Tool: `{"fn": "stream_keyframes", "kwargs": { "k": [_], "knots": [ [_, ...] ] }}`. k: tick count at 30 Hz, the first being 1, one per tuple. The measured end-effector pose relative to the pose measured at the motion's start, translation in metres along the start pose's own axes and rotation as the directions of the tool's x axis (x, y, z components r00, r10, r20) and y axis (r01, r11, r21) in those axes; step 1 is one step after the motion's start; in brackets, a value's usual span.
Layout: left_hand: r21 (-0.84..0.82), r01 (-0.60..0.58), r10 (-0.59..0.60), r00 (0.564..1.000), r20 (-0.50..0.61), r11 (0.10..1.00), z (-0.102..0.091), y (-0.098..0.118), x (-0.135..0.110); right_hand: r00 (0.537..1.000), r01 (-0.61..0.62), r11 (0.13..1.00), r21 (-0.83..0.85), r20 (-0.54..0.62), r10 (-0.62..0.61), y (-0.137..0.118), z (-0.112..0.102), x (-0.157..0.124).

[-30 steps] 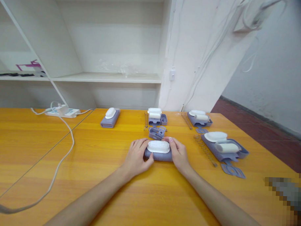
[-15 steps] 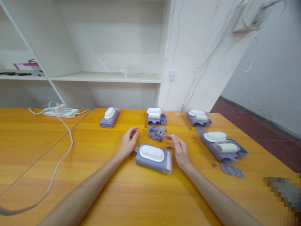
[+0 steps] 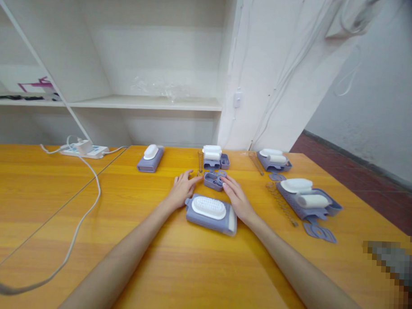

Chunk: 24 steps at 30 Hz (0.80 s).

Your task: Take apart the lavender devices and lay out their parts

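Note:
In the head view, my left hand point(image 3: 183, 190) rests low over the table with its fingers apart, just left of a small grey-purple tray point(image 3: 213, 185) that holds loose small parts. My right hand point(image 3: 237, 199) reaches to that tray's right side, fingers stretched out and at or very near its edge; contact is hard to tell. Between my wrists lies a grey-purple case point(image 3: 207, 221) with a white bristled scrub brush point(image 3: 209, 207) on top and a pale strip at its right end.
Behind the tray are white parts on a purple housing point(image 3: 212, 156) and a coil spring point(image 3: 200, 162). Similar sets point(image 3: 297, 185) with springs stand at right. Another case point(image 3: 150, 164) sits back left, beyond a white cable point(image 3: 78, 226) from a power strip point(image 3: 86, 151).
Both hands have moved inward toward the small tray. My left hand has spread its fingers, and my right fingers now reach the tray's right side.

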<state>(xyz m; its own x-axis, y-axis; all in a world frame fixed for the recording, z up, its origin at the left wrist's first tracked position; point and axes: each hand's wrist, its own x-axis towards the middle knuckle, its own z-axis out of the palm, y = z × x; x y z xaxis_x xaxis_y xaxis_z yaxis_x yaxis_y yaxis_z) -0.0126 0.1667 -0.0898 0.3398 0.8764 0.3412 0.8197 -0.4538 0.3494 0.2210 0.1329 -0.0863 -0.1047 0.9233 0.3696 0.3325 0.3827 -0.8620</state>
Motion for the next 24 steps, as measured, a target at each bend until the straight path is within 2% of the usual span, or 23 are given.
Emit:
{"fn": "stream_keyframes", "kwargs": {
  "k": [6,12,16,20,24],
  "knots": [
    [-0.087,-0.135,0.139,0.989,0.041,0.987,-0.007,0.009,-0.006,0.999,0.026,0.997,0.066,0.043,-0.029,-0.005,-0.004,-0.001],
    [-0.201,-0.153,0.159,0.987,0.016,0.968,-0.008,0.011,-0.01,0.998,0.002,0.988,0.157,0.065,-0.013,-0.021,-0.008,-0.007],
    [-0.292,-0.119,0.129,0.991,0.016,0.949,-0.006,0.007,-0.008,0.995,-0.037,0.973,0.226,0.099,0.015,-0.024,-0.011,-0.009],
    [-0.475,-0.073,0.095,0.995,0.022,0.877,-0.009,0.005,-0.004,0.993,-0.084,0.959,0.271,0.098,0.06,-0.022,-0.013,-0.01],
    [-0.589,0.047,0.011,0.995,0.094,0.806,-0.015,0.009,-0.002,0.999,-0.021,0.963,0.269,0.045,0.009,-0.025,-0.011,-0.013]
  ]
}}
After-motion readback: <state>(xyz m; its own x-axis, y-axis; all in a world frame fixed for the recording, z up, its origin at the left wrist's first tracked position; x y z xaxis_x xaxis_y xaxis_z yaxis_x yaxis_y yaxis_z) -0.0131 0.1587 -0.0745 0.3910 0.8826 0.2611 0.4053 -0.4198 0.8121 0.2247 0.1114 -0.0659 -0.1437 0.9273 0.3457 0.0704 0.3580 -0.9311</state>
